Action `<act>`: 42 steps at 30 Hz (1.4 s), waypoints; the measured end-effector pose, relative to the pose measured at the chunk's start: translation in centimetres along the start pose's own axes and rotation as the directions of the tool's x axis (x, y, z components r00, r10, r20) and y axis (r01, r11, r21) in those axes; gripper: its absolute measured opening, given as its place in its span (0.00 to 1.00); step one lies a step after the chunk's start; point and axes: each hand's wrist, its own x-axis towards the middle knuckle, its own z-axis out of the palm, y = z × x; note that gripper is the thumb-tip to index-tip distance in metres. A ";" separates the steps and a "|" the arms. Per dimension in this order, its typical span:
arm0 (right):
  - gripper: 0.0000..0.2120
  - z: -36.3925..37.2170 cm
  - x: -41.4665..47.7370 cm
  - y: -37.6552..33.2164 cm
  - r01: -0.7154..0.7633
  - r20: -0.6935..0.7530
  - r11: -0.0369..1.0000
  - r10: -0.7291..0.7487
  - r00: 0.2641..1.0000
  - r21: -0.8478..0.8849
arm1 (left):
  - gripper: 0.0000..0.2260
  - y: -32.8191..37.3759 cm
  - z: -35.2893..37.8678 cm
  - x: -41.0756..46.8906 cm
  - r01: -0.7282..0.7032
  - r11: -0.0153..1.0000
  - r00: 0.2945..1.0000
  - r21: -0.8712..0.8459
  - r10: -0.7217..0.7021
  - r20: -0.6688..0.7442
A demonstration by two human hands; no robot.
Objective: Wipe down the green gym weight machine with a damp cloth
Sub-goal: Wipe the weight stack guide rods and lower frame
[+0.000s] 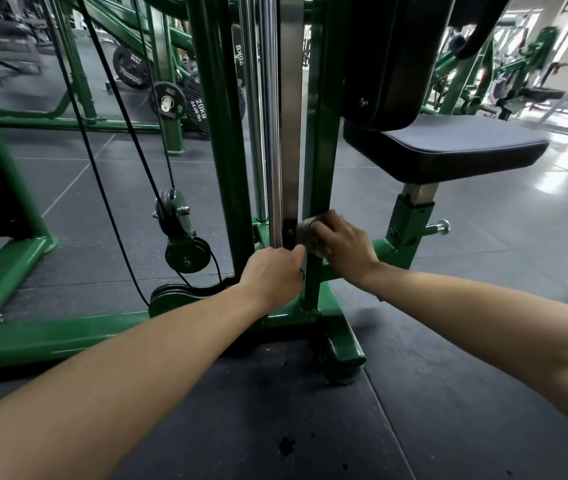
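The green weight machine [320, 140] stands right in front of me, its upright post rising from a green base frame. My right hand [343, 245] grips a folded grey cloth [305, 233] and holds it against the lower part of the upright post. Just left of it, my left hand [272, 277] is curled around the bottom of the post and the chrome guide rod [272, 133]. Both forearms reach in from the bottom of the view.
A black padded seat [448, 147] and backrest sit to the right on a green adjustable post with a pull pin [443, 226]. Black cables and pulleys [178, 233] hang at left. Weight plates [168, 102] and other green machines stand behind, on dark rubber floor.
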 end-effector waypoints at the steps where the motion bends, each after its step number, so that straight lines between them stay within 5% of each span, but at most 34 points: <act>1: 0.25 0.8 -0.6 0.0 0.048 0.043 0.998 -0.046 0.998 -0.038 | 0.04 0.0 0.1 0.2 0.016 1.000 1.000 -0.012 -0.016 -0.001; 6: 0.31 5.2 -3.9 0.7 0.267 0.367 0.946 -0.185 0.912 -0.186 | 0.05 -0.2 0.4 0.4 0.039 0.999 0.999 -0.023 -0.040 -0.011; 11: 0.24 8.8 -4.6 0.6 0.555 0.585 0.787 -0.324 0.743 -0.269 | 0.05 -0.5 0.6 0.5 0.009 0.999 1.000 -0.050 -0.009 -0.011; 15: 0.09 11.2 -4.8 -0.9 0.547 0.597 0.818 -0.352 0.721 -0.179 | 0.07 -0.7 0.8 0.5 -0.028 0.997 1.000 -0.070 0.028 -0.008; 20: 0.09 11.2 -4.3 -2.5 0.528 0.618 0.828 -0.318 0.719 -0.188 | 0.06 -1.6 1.3 -0.1 -0.071 0.989 0.997 -0.131 0.068 -0.022; 26: 0.07 8.3 -2.6 -1.0 0.474 0.431 0.848 -0.345 0.834 -0.238 | 0.07 -1.8 1.5 -0.7 -0.057 0.973 0.998 -0.224 0.049 -0.041; 33: 0.20 -2.1 1.6 -3.5 0.216 0.088 0.922 -0.198 0.976 -0.320 | 0.06 -1.5 -1.3 0.8 -0.052 0.898 0.942 -0.437 -0.101 -0.319; 38: 0.08 -10.7 5.6 -4.9 0.175 -0.137 0.924 -0.233 0.963 -0.339 | 0.15 0.5 -4.9 1.5 -0.145 0.762 0.827 -0.631 -0.256 -0.500; 42: 0.10 -14.1 8.2 -3.2 0.223 -0.084 0.787 -0.328 0.941 -0.575 | 0.20 2.2 -7.3 2.4 -0.178 0.668 0.780 -0.722 -0.352 -0.518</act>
